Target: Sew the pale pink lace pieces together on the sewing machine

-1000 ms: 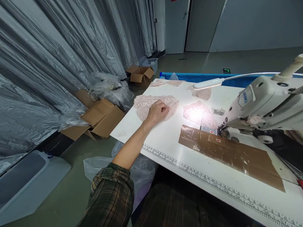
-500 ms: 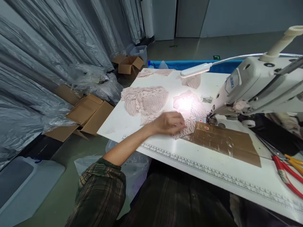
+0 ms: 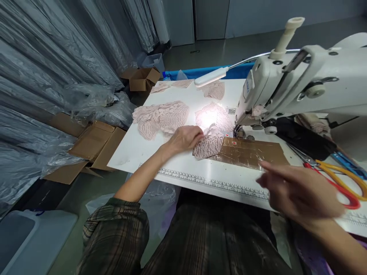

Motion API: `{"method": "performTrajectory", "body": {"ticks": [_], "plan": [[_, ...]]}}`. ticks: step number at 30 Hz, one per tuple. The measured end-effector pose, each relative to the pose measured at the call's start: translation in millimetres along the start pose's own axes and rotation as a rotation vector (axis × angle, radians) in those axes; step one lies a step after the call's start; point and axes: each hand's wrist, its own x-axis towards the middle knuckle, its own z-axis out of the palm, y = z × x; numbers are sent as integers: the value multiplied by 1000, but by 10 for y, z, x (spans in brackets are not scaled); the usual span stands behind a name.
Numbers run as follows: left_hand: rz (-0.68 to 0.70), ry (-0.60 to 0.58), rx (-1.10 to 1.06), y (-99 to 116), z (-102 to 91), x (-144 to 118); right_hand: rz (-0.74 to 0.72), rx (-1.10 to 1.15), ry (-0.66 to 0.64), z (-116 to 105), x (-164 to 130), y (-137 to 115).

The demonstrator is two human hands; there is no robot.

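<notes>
My left hand (image 3: 185, 138) is closed, its fingertips pinching the left edge of a pink lace piece (image 3: 210, 147). That piece lies partly over a brown taped board (image 3: 255, 152), just left of the presser foot of the sewing machine (image 3: 268, 89). Behind it, a second stretch of pink lace (image 3: 222, 116) glows under the lamp (image 3: 211, 76). Over the table's front edge, my right hand (image 3: 298, 189) is smeared by motion, one finger pointing left; whether it holds anything cannot be made out. The red-handled scissors (image 3: 348, 198) and yellow-handled scissors (image 3: 340, 172) lie beside it.
More pink lace (image 3: 163, 116) rests on the left of the white table (image 3: 129, 152). A printed ruler (image 3: 200, 179) runs along the front edge. Black cloth (image 3: 301, 139) lies beneath the machine arm. Cardboard boxes (image 3: 93, 141) and plastic bags stand on the floor at left.
My right hand has come into view at the lower right. My left hand has shifted to the lace's left edge, and the lace's near part looks repositioned. The view has turned rightward.
</notes>
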Motion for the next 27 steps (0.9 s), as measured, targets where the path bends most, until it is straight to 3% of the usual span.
{"method": "performTrajectory", "body": {"ticks": [2, 5, 8, 10, 14, 16, 19, 20, 22, 24, 26, 27], "plan": [[126, -73, -55, 269, 21, 63, -85, -35, 59, 97, 256, 96], [284, -131, -242, 733, -46, 136, -75, -33, -162, 97, 489, 151], [233, -175, -466, 1037, -250, 151, 65, 184, -508, -15, 508, 126], [154, -264, -554, 1072, -411, 132, 210, 384, -649, -95, 467, 123], [-14, -426, -554, 862, -618, 80, 408, 520, -574, -149, 441, 266], [-148, -397, -552, 754, -634, 75, 448, 346, -395, -113, 465, 359], [-369, -265, -594, 741, -561, 97, 525, -1, -68, -15, 495, 389], [-416, -241, -640, 783, -519, 107, 566, 11, -55, 24, 497, 360], [-428, -270, -798, 911, -429, 127, 650, 297, -192, 105, 492, 263], [-334, -404, -968, 1049, -360, 140, 702, 673, -359, 181, 484, 153], [-232, -524, -1016, 1136, -331, 145, 734, 898, -409, 233, 480, 62], [-200, -516, -1004, 1148, -331, 147, 748, 957, -404, 245, 480, 26]]}}
